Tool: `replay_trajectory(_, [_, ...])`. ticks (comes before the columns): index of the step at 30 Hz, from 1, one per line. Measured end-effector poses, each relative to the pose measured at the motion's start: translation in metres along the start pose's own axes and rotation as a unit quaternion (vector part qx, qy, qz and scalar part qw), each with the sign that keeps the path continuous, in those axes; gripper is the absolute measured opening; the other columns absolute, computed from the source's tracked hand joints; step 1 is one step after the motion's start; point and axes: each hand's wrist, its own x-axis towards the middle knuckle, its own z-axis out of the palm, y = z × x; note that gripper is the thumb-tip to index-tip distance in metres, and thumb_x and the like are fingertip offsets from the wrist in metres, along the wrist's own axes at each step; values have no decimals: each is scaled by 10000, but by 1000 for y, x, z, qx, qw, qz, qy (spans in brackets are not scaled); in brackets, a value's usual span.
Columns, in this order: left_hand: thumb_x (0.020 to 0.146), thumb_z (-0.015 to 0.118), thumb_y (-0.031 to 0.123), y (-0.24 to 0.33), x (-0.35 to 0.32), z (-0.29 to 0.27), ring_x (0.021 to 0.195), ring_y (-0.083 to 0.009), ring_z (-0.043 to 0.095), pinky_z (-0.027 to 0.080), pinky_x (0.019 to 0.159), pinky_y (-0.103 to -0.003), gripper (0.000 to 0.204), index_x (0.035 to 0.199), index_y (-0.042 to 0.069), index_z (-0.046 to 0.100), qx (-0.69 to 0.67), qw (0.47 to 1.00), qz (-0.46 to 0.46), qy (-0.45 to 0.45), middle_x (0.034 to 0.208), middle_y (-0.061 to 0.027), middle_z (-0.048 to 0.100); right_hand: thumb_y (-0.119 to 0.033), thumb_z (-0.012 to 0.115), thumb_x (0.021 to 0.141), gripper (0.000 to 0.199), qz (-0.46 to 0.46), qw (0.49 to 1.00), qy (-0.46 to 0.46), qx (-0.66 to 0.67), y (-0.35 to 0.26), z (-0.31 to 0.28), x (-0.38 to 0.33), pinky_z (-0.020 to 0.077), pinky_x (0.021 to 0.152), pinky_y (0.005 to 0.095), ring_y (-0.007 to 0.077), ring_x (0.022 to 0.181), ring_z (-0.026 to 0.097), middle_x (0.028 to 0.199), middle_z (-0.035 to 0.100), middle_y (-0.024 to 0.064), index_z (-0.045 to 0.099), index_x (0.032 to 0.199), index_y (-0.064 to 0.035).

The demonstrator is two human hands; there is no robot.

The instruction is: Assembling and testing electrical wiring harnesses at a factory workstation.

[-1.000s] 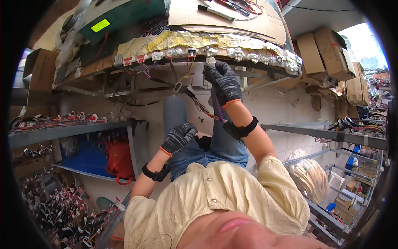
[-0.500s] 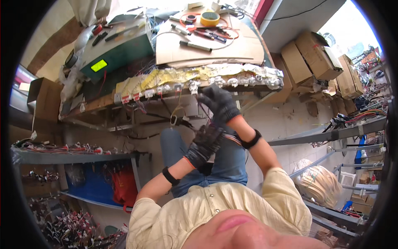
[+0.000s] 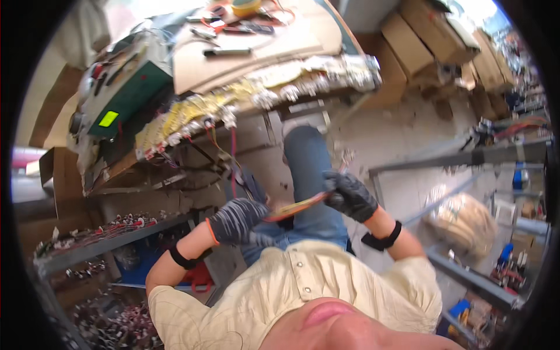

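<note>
Over my lap, a bundle of yellow, orange and red wires point(image 3: 300, 206) spans the gap between my two gloved hands. My right hand point(image 3: 351, 197), in a dark glove, is closed round the bundle's right part, and loose wire ends stick out above it. At the bundle's left end my left hand point(image 3: 238, 221), in a dark streaked glove, is closed on it; motion blurs its fingers. Just beyond that hand, a purple wire point(image 3: 234, 157) hangs from connectors along the bench's front edge point(image 3: 262, 96), with darker cables beside it.
On the bench, cardboard point(image 3: 274, 38) carries a marker point(image 3: 227, 52), tape and tools. A green box-shaped device point(image 3: 125, 87) with a lit display stands left. Metal racks point(image 3: 455, 160) with wires flank me on both sides. Cardboard boxes point(image 3: 408, 44) are stacked at the far right.
My hands have moved apart and back from the bench edge, stretching the wire bundle between them. The right hand has left the connectors. My view has shifted, and my legs have moved.
</note>
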Motion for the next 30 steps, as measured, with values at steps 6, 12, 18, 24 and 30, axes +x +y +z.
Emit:
replay_trajectory(6, [868, 560, 321, -20, 60, 14, 743, -208, 604, 484, 708, -329, 360, 1056, 15, 548, -364, 917, 46, 160, 819, -69, 617, -97, 569, 783, 171, -187, 789, -171, -560, 74, 66, 57, 437, 750, 334, 285, 831, 562, 891, 589, 119, 584, 943, -39])
replay_trajectory(12, [854, 592, 233, -61, 86, 19, 643, -74, 523, 400, 553, -192, 210, 993, 76, 593, -359, 922, -134, 60, 785, -28, 596, -115, 514, 771, 134, -169, 555, -133, -804, 139, 26, 62, 415, 464, 442, 312, 519, 544, 651, 576, 146, 581, 846, -27])
replay_trajectory(18, [733, 665, 83, -37, 79, 29, 905, -117, 533, 422, 824, -265, 565, 1247, 24, 439, -567, 788, -145, 193, 1117, -59, 531, -269, 601, 837, 251, -52, 687, 298, -661, 16, -69, 22, 445, 554, 307, 202, 591, 573, 716, 607, 88, 586, 950, -46])
replay_trajectory(24, [697, 567, -41, -46, 95, 53, 1040, -168, 557, 446, 873, -280, 562, 1246, 17, 464, -418, 833, -61, 357, 1193, -116, 551, -255, 667, 798, 235, -4, 937, 261, -231, 4, -88, 58, 361, 475, 214, 56, 518, 445, 629, 532, -37, 614, 896, -48])
replay_trajectory(30, [801, 549, 34, -43, 96, 38, 856, -161, 602, 467, 771, -272, 298, 1097, -1, 568, -343, 866, -78, 354, 952, -130, 637, -111, 719, 679, 242, -141, 710, 272, -634, -38, -27, 33, 463, 607, 276, 138, 628, 543, 764, 579, 32, 583, 861, -28])
